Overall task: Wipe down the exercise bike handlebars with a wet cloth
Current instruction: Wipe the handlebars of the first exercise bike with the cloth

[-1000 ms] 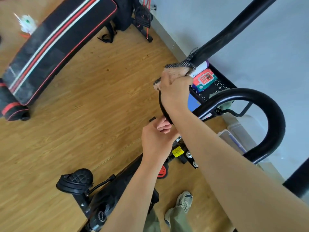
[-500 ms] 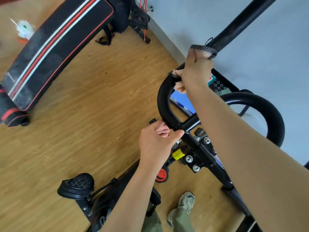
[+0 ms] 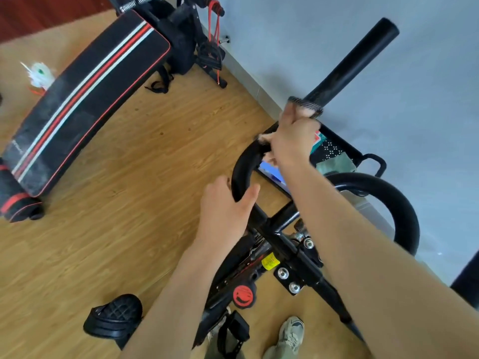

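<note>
The exercise bike's black left handlebar (image 3: 350, 63) rises from a curved bend (image 3: 239, 174) toward the upper right. My right hand (image 3: 294, 137) is wrapped around it partway up, gripping a pale cloth (image 3: 307, 106) with a dark mesh edge against the bar. My left hand (image 3: 228, 208) holds the lower bend of the same bar, thumb over it. The right handlebar loop (image 3: 399, 203) curves behind my right forearm.
A black sit-up bench (image 3: 85, 99) with red and white stripes lies on the wooden floor at the left. A black tray (image 3: 347, 149) of items sits by the grey wall. A pedal (image 3: 114, 317), the red knob (image 3: 242, 295) and my shoe (image 3: 290, 335) are below.
My right hand has slid the cloth further up the handlebar toward its end. My left hand shifted from the stem junction up onto the bar's lower bend.
</note>
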